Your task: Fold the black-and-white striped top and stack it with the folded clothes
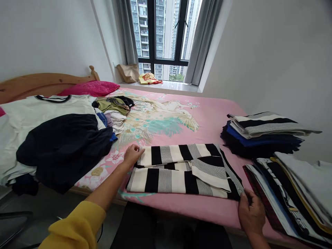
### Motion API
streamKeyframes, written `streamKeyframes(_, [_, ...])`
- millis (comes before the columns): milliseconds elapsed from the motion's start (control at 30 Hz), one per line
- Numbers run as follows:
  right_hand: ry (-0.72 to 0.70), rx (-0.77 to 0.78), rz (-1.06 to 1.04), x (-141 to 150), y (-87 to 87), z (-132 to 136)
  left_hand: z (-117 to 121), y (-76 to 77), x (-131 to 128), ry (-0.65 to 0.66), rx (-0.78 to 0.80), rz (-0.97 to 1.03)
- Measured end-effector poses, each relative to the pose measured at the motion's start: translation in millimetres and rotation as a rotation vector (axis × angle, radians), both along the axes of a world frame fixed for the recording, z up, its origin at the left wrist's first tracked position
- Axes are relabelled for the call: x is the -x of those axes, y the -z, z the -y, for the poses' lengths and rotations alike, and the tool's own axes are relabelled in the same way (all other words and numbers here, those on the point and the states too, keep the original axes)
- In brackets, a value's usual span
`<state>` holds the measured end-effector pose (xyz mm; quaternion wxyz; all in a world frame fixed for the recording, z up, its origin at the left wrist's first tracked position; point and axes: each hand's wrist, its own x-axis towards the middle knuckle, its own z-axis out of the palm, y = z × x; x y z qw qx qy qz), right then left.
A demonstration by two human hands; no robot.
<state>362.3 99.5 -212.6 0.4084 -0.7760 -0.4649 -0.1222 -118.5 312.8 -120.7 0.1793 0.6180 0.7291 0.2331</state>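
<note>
On the bed before me lies a folded garment, my left hand at its left edge and my right hand at its near right corner. Left of it I have a heap of loose clothes, with a pillow behind the heap and beside the headboard. To my right, a far stack of folded clothes sits behind a near stack. Beyond the bed, a paper bag stands on the windowsill, left of a second bag, before the window.
</note>
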Motion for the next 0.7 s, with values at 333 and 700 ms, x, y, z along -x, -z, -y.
streamKeyframes(333, [-0.031,-0.020,0.100,0.8,0.2,0.0,86.0,5.4,-127.0,1.046,-0.185,-0.101])
streamKeyframes(700, [-0.036,-0.005,0.047,-3.3,6.2,0.1,33.0,43.3,-204.8,0.669,0.055,0.145])
